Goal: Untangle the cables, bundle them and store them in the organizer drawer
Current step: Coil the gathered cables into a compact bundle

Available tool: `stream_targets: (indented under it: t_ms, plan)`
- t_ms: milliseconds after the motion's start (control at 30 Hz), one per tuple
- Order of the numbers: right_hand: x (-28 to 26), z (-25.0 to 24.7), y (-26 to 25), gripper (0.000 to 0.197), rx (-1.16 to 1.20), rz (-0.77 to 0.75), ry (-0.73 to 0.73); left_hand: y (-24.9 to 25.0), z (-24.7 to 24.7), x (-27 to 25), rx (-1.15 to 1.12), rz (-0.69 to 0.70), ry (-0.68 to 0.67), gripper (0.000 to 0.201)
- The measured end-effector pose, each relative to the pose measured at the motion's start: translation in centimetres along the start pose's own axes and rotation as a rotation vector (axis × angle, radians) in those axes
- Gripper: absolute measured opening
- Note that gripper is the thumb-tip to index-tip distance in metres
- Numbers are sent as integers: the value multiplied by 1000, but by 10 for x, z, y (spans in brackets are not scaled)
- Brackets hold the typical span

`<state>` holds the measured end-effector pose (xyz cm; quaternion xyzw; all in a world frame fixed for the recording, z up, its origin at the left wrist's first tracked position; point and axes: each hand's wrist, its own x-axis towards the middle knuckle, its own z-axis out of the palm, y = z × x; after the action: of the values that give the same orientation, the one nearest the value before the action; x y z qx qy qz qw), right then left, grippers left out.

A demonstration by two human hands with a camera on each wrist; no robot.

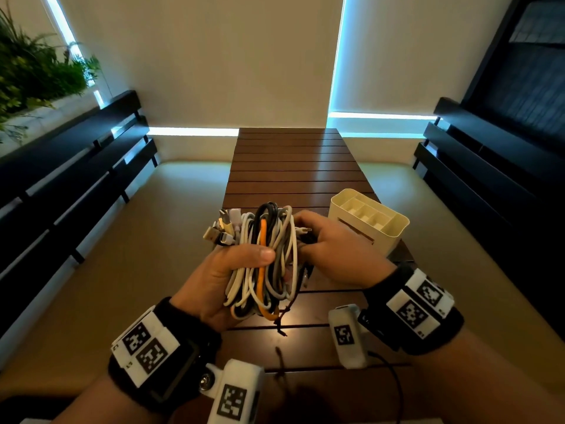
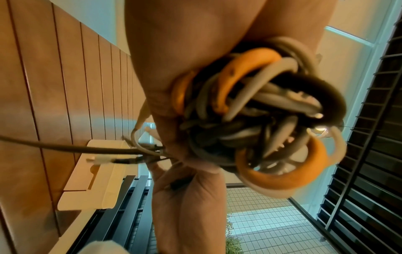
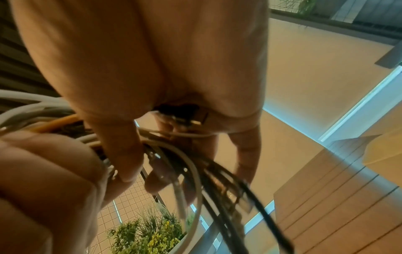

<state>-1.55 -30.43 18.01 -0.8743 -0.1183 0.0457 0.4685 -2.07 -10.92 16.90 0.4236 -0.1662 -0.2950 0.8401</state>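
Observation:
A thick coil of white, grey, black and orange cables [image 1: 266, 258] hangs above the near part of the brown slatted table [image 1: 290, 166]. My left hand [image 1: 235, 270] grips the coil round its middle, thumb across the front; the looped ends of the cable bundle [image 2: 261, 111] fill the left wrist view. Several plug ends [image 1: 221, 229] stick out at the coil's upper left. My right hand [image 1: 330, 249] holds the coil's right side, fingers curled among the black and white strands [image 3: 195, 171]. A thin dark cord [image 1: 279, 325] dangles below the coil.
A cream organizer box [image 1: 368, 223] with open compartments stands on the table's right side, just beyond my right hand; the organizer [image 2: 93, 173] also shows in the left wrist view. Dark benches [image 1: 76, 179] run along both sides. Plants [image 1: 33, 71] sit at the far left.

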Motion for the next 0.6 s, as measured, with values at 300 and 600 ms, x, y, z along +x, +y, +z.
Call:
stream_targets:
  t_ms: [300, 600]
  plan:
    - [-8, 1, -3, 12, 63, 103, 90, 2, -5, -1, 6, 26, -2, 50]
    - [-11, 4, -4, 13, 570, 182, 247, 3, 0, 1, 80, 83, 61, 38]
